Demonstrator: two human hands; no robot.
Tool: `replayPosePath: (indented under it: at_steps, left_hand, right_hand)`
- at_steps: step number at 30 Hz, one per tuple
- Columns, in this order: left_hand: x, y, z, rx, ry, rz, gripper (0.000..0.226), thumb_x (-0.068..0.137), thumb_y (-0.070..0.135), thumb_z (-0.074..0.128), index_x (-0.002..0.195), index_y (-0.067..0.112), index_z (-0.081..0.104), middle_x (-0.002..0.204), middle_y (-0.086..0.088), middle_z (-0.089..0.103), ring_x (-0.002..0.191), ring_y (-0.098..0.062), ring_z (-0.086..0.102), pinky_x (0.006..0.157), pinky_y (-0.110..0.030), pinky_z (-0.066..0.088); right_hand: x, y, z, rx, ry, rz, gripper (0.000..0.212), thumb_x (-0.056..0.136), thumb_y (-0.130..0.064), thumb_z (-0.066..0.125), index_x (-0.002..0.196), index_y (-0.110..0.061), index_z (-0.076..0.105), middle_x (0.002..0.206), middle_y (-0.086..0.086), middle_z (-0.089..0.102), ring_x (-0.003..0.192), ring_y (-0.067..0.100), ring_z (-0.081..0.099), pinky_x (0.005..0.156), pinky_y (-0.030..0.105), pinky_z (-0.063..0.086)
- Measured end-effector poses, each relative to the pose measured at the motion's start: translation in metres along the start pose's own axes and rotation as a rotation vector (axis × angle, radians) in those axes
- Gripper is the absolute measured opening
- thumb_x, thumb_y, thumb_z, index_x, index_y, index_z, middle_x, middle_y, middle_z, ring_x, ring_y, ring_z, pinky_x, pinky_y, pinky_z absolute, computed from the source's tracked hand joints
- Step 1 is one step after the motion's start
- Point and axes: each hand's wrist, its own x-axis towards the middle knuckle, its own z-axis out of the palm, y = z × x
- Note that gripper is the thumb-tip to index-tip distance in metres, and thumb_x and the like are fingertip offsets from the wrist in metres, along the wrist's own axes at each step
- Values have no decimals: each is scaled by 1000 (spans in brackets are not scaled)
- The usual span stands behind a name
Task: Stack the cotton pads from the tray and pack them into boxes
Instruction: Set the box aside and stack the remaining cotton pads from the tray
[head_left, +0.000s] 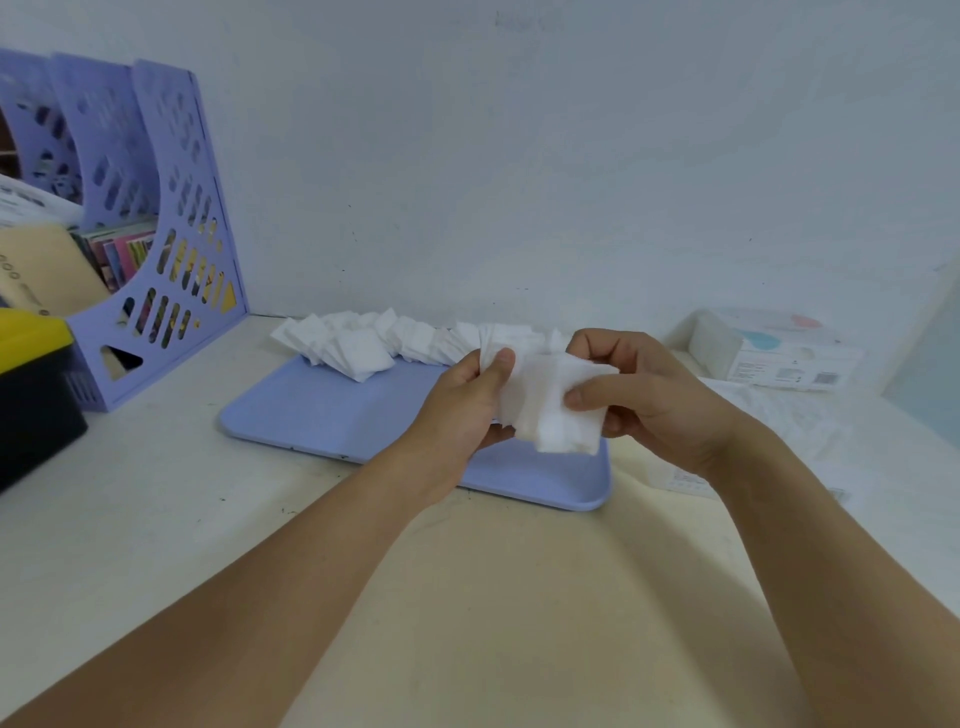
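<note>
Both hands hold a small stack of white square cotton pads (553, 405) in the air above the right part of the blue tray (322, 415). My left hand (467, 400) grips the stack's left side with the thumb on top. My right hand (644, 395) pinches its right side, thumb across the front. Several loose cotton pads (363, 348) lie heaped along the tray's far edge. A white box (774, 358) with pale printing lies at the right by the wall.
A purple perforated file holder (171, 249) with books and papers stands at the left. A black bin with a yellow lid (31, 384) sits at the far left edge. White flat packaging (779, 421) lies right of the tray. The wall is close behind.
</note>
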Motion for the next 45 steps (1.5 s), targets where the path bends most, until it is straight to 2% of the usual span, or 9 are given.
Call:
replayPosePath:
  at_steps: [5,10,19,25,31,35,38,43,45]
  left_hand:
    - [-1,0,2,-17,-42,-9,20,105,33,51,110,29,69,113,2,74,104,-16,71,79,-34,59]
    - [-2,-1,2,-1,-61,-7,22,106,34,49,113,28,69,114,2,75,104,-16,71,79,-32,58]
    - [-1,-2,2,-59,-92,-53,26,107,32,46,121,25,66,119,-2,73,103,-17,70,83,-36,58]
    - [-1,-1,1,-98,-147,-87,36,105,39,46,129,16,61,125,-9,70,111,-22,70,83,-34,60]
    - [1,-2,0,-114,-133,-66,29,103,20,52,130,17,62,120,-9,71,103,-21,70,82,-34,60]
    - [4,-4,-1,-97,-79,-41,30,106,22,48,131,16,63,125,-10,71,112,-24,69,89,-38,60]
    - [5,-4,-2,-157,-39,-61,31,107,21,45,133,13,61,126,-11,70,114,-25,69,90,-39,60]
    - [4,1,-2,-378,1,-175,34,106,20,47,133,3,59,128,-15,68,117,-28,67,84,-36,62]
    - [4,2,-3,-427,8,-213,35,106,20,48,134,2,57,127,-15,69,117,-29,67,84,-38,62]
  right_hand:
    - [1,3,2,-15,26,85,14,72,-6,57,75,-19,61,65,5,39,52,16,24,46,23,20]
    - [2,6,1,-82,25,98,30,87,-4,60,112,-14,72,74,13,42,51,16,25,44,23,22]
    - [0,7,0,-108,-37,78,27,97,0,61,119,-13,70,73,15,40,53,16,26,45,24,22]
    - [0,7,1,-125,27,114,23,94,-1,66,117,-5,64,64,7,38,46,14,27,42,21,25]
    - [2,5,5,-198,111,75,20,89,-1,72,108,-5,67,53,-2,47,41,13,32,40,20,30]
    - [5,3,11,-389,264,-47,24,77,-9,86,96,-19,75,77,-2,71,43,16,49,45,20,40]
    - [8,5,15,-525,393,-145,32,70,-13,92,85,-33,72,84,-3,74,51,14,57,52,13,41]
    - [9,8,16,-535,432,-222,32,68,-12,92,89,-29,74,87,-15,70,61,7,59,59,10,40]
    - [8,8,13,-504,420,-206,31,68,-11,92,91,-24,76,82,-12,70,60,4,58,59,11,41]
